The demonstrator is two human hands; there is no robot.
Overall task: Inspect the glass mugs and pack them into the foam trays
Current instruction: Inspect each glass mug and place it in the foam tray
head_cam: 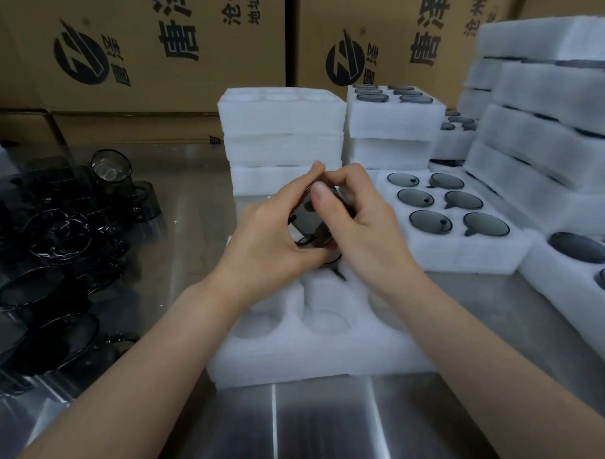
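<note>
A dark smoked-glass mug (309,225) is held between both hands above a white foam tray (309,352) with round pockets. My left hand (274,237) curls around its left side, and my right hand (359,213) grips it from the right with the thumb on top. Most of the mug is hidden by the fingers. Several more dark glass mugs (58,258) lie and stand in a pile on the left of the steel table. A filled foam tray (466,251) with mugs in its pockets lies to the right.
Stacks of foam trays stand behind the hands (284,127) and at the right (551,117), some filled with mugs. Another filled tray (570,288) lies at the right edge. Large cardboard boxes (144,53) form the back wall. The steel table (321,424) shows bare metal in front.
</note>
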